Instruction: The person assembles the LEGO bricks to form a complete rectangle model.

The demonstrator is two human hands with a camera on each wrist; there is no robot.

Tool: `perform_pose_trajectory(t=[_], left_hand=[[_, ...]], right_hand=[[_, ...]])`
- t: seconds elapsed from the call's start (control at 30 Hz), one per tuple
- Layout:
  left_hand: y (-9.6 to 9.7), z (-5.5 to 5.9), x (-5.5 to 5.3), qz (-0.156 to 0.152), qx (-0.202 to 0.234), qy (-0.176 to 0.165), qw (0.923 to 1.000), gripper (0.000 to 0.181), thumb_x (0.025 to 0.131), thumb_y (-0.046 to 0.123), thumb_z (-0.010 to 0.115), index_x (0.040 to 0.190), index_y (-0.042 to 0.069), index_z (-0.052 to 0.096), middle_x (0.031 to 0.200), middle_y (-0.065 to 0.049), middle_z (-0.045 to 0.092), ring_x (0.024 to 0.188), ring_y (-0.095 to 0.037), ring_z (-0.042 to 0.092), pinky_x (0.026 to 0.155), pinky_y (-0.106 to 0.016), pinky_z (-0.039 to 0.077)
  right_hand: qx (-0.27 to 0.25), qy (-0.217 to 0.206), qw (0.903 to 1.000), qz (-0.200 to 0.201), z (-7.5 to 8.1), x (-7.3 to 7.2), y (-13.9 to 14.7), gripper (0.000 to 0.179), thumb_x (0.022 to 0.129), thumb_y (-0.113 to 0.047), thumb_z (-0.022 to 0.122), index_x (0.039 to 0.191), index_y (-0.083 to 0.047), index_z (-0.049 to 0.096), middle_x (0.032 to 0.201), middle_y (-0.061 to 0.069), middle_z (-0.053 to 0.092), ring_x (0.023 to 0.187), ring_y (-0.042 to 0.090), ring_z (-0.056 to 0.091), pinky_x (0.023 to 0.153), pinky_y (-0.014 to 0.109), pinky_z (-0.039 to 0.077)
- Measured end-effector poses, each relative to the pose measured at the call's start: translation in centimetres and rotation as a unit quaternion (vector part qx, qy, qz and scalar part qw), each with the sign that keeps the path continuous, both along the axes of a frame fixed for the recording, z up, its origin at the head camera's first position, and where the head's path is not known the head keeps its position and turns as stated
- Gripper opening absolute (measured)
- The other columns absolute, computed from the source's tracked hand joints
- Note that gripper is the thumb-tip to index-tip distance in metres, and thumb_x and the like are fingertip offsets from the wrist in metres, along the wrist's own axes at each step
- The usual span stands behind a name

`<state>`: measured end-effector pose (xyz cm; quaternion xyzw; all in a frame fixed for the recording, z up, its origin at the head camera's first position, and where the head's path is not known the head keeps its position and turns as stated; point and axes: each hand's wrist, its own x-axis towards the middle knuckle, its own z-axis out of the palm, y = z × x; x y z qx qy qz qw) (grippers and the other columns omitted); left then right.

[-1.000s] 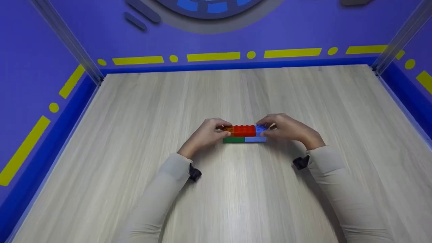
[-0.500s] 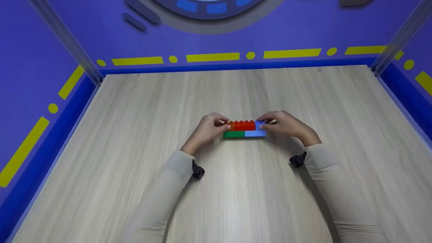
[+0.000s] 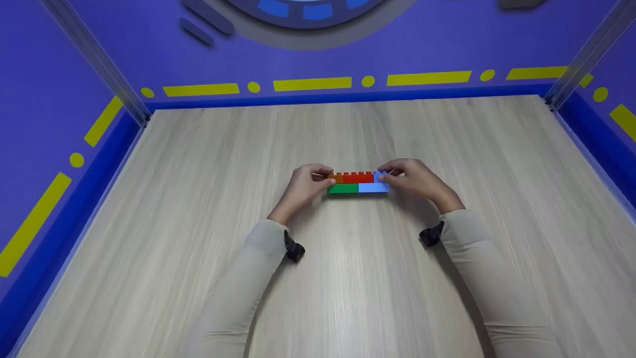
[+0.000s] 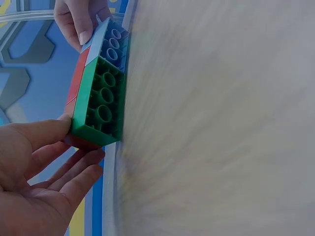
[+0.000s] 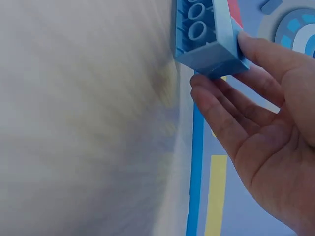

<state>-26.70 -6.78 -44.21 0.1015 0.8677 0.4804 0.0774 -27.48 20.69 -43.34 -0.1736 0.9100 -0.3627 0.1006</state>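
A two-layer block of toy building bricks is held up between both hands in the head view, apart from the table. Its upper layer has an orange brick (image 3: pixel 339 178), a red brick (image 3: pixel 358 177) and a blue brick (image 3: pixel 376 177). Below them sit a green brick (image 3: pixel 343 188) and a light blue brick (image 3: pixel 373 187). My left hand (image 3: pixel 305 187) pinches the orange end between thumb and fingers; my right hand (image 3: pixel 416 179) pinches the blue end. Hollow undersides show on the green brick (image 4: pixel 84 103) in the left wrist view and the light blue brick (image 5: pixel 211 51) in the right.
Beneath the hands lies a pale wood-grain table (image 3: pixel 338 278). Blue-purple panels with yellow markings enclose it at the back (image 3: pixel 318 64) and both sides. Each wrist carries a small black camera, such as the left one (image 3: pixel 294 251).
Both hands have moved the brick block away from me, up in the head view. It has tilted, so its studded top shows less and its front side more. Both grips stay the same.
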Motion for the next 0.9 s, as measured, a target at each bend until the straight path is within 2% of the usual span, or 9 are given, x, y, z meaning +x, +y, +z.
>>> perform_pose_trajectory(t=[0.17,0.57,0.9], left_hand=[[-0.1,0.0,-0.1,-0.004,0.012,-0.006,0.9999,0.034,0.090,0.012,0.067,0.123,0.003,0.064,0.121,-0.011,0.065,0.109,-0.023,0.063,0.095,-0.031,0.050],[-0.1,-0.3,-0.2,-0.002,0.002,-0.005,1.0000,0.039,0.092,0.016,0.065,0.128,0.002,0.060,0.122,-0.012,0.065,0.113,-0.022,0.061,0.097,-0.032,0.049],[-0.3,-0.5,-0.6,-0.017,0.000,-0.022,0.9996,0.042,0.095,0.016,0.061,0.134,0.002,0.055,0.131,-0.011,0.061,0.121,-0.020,0.058,0.102,-0.032,0.045]], right_hand=[[-0.002,-0.002,0.9998,-0.018,0.0,-0.1,-0.3,0.035,0.095,-0.024,0.061,0.123,-0.002,0.064,0.119,0.016,0.065,0.107,0.028,0.057,0.097,0.044,0.047],[-0.005,0.008,0.9989,-0.045,-0.2,-0.3,-1.0,0.036,0.096,-0.026,0.059,0.120,0.000,0.065,0.117,0.017,0.065,0.105,0.026,0.057,0.093,0.044,0.047],[-0.003,-0.024,0.9975,-0.066,-0.1,-0.4,-1.1,0.043,0.098,-0.030,0.056,0.128,-0.001,0.060,0.125,0.016,0.063,0.105,0.024,0.058,0.092,0.043,0.050]])
